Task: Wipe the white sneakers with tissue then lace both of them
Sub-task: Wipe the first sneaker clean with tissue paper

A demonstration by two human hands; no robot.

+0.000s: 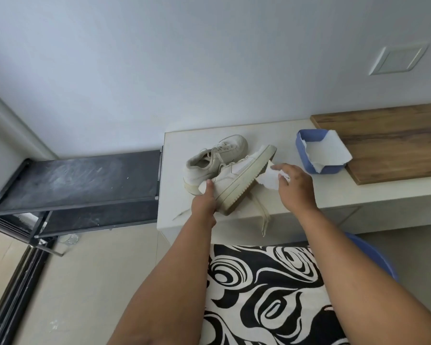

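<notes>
Two white sneakers lie on the white counter (296, 202). The near sneaker (237, 178) is tipped on its side with its sole facing me, and my left hand (205, 200) grips its heel end. My right hand (292, 185) holds a crumpled white tissue (269, 179) against the sole near the toe. The far sneaker (217, 155) rests behind it, laced. A loose white lace (263, 215) hangs over the counter's front edge; another lace end (181, 214) lies at the left.
A blue tissue box (309, 158) with a sheet sticking out stands right of the sneakers, against a wooden board (388, 138). A black shelf rack (80, 180) stands left of the counter. A black-and-white patterned cloth (259, 290) covers my lap.
</notes>
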